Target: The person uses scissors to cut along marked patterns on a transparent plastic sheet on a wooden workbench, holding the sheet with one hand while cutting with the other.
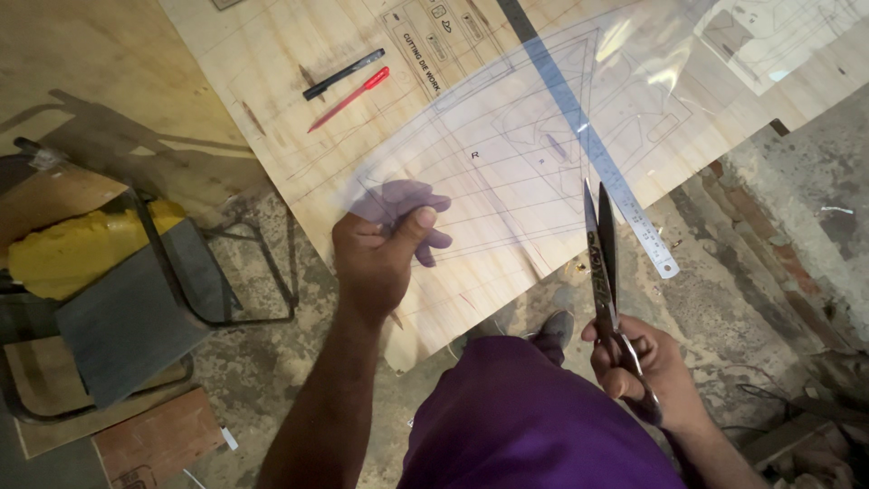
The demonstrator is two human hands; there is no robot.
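Left hand [378, 254] pinches the near-left corner of a clear curved plastic template sheet [525, 136] lying over the plywood board [272, 81]. Right hand [638, 362] grips long steel scissors [601, 249], blades slightly parted, pointing away, tips at the sheet's near edge beside a steel ruler [588, 136].

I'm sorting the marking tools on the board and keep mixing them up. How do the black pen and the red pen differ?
The black pen is dark all over, while the red pen is bright red with a broader cap end. The black pen lies farther up the plywood board; the red pen lies just below it. The red pen looks slimmer along its body. Both lie flat, nearly parallel on the same slant, untouched by either hand.
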